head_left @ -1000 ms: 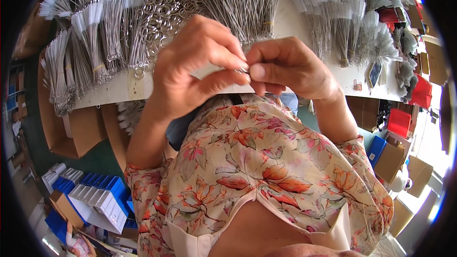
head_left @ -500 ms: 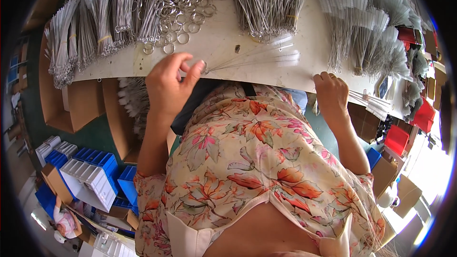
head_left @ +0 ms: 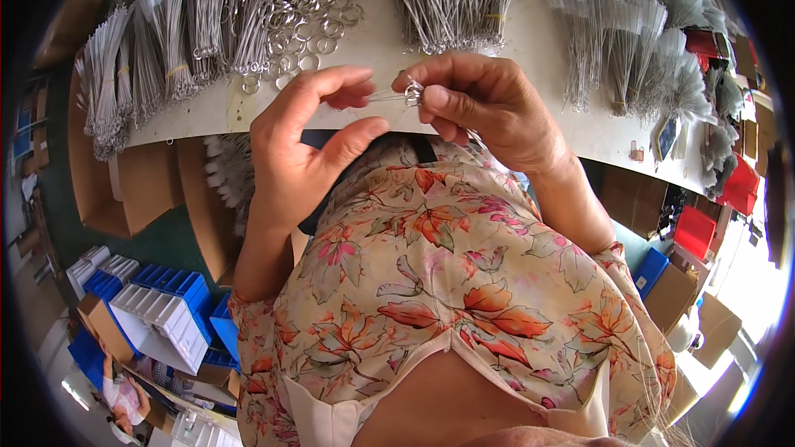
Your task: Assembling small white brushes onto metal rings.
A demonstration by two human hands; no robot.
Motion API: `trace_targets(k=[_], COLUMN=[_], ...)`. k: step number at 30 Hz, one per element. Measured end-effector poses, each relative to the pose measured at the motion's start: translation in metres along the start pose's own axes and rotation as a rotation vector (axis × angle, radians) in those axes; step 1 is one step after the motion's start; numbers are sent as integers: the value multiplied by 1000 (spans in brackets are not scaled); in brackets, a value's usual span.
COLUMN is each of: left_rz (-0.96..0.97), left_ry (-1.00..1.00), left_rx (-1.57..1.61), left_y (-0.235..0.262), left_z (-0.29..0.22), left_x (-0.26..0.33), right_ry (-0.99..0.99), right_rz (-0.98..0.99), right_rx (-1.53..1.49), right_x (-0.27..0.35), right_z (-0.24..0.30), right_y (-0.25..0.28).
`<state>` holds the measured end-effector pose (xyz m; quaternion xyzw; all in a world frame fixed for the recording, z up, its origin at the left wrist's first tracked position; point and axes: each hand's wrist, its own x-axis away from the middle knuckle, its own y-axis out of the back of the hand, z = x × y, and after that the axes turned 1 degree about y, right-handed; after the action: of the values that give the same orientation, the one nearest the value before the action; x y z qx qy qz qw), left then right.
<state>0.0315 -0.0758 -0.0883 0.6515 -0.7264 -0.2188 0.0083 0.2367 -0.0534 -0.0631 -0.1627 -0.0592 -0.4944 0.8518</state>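
My right hand [head_left: 509, 112] is closed in a pinch around thin wire brushes, and their looped metal ends [head_left: 413, 94] stick out beyond the thumb and forefinger. Beneath that palm, some wire stems show, pointing to the lower right. My left hand [head_left: 286, 132] faces it with thumb and fingers apart, its fingertips slightly blurred. Fine wires stretch from the loops toward the left fingers; no grip on them is visible. Both hands are above the front edge of the white table [head_left: 219, 108]. Whether a ring is among the loops is hard to make out.
Bundled wire brushes stand at the back left [head_left: 203, 16], centre [head_left: 447, 8] and right [head_left: 633, 45]. Loose metal rings [head_left: 313, 29] lie between them. Cardboard boxes [head_left: 124, 190] and blue-and-white bins [head_left: 161, 314] are lower left, near another person [head_left: 128, 397]. Red bins [head_left: 694, 230] are right.
My right hand has come from the table's right edge to the middle, bringing wire brushes. The brushes fanned out on the table are no longer lying there. My left hand has opened wider.
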Motion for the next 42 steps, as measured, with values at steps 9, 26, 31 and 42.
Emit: trace_targets(k=[9, 26, 31, 42], left_rz=[59, 75, -84, -104], left_ry=[-176, -425, 182, 270], left_rx=[92, -207, -431, 149], left_y=[-4, -6, 16, 0], left_z=[-8, 11, 45, 43], left_x=[-15, -12, 14, 9], right_ry=[16, 10, -177, 468], right_rz=[-1, 116, -132, -36], right_rx=[-32, 475, 1837, 935], right_x=[-1, 18, 66, -23], right_z=[1, 10, -38, -27], right_y=[-5, 33, 83, -11])
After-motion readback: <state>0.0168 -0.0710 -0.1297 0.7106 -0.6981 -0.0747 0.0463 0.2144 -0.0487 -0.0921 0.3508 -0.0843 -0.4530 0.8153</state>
